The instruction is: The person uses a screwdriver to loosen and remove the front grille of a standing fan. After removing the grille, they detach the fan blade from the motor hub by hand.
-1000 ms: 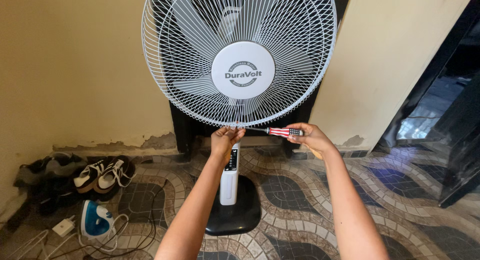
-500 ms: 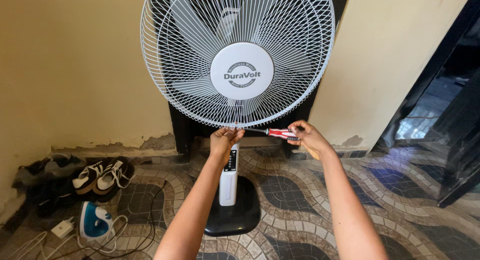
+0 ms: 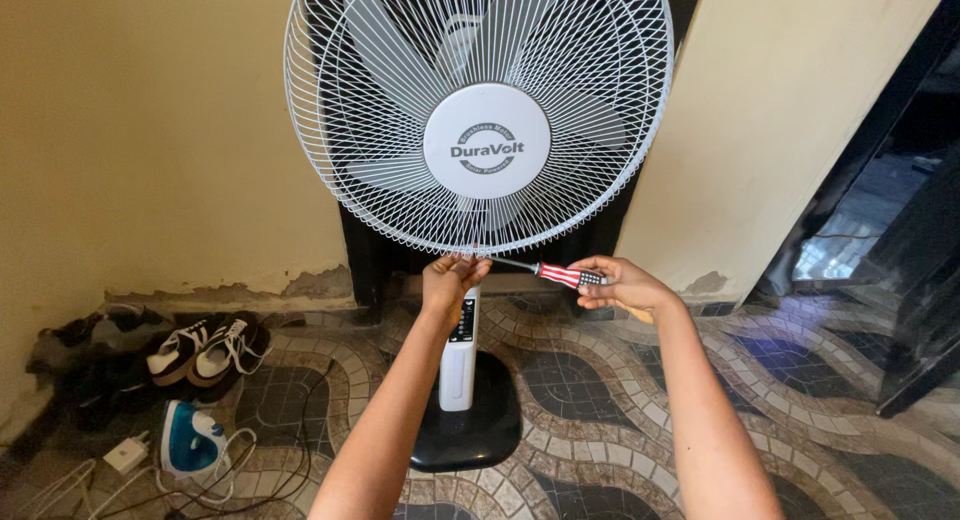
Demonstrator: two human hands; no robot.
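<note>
The left hand [image 3: 447, 283] is pinched on the bottom edge of the fan's wire guard [image 3: 360, 195], fingers curled up against the rim. The right hand [image 3: 622, 285] is clenched around a screwdriver [image 3: 560, 273] with a red-and-white striped handle, held nearly level, its thin shaft running leftward so the tip meets the guard's lowest point, right at the left hand's fingertips.

Above both hands stands the fan [image 3: 487, 140], a white round cage with pale blades behind it and a round hub cap in the middle. Below the left wrist its white post [image 3: 459, 365] drops to a black base [image 3: 470, 425] on the patterned tile floor [image 3: 600, 410]. Well off to the left of the left arm lie 2 sneakers [image 3: 205, 345], a blue and white iron [image 3: 190, 440] and a small white plug [image 3: 126, 453] with cords.
</note>
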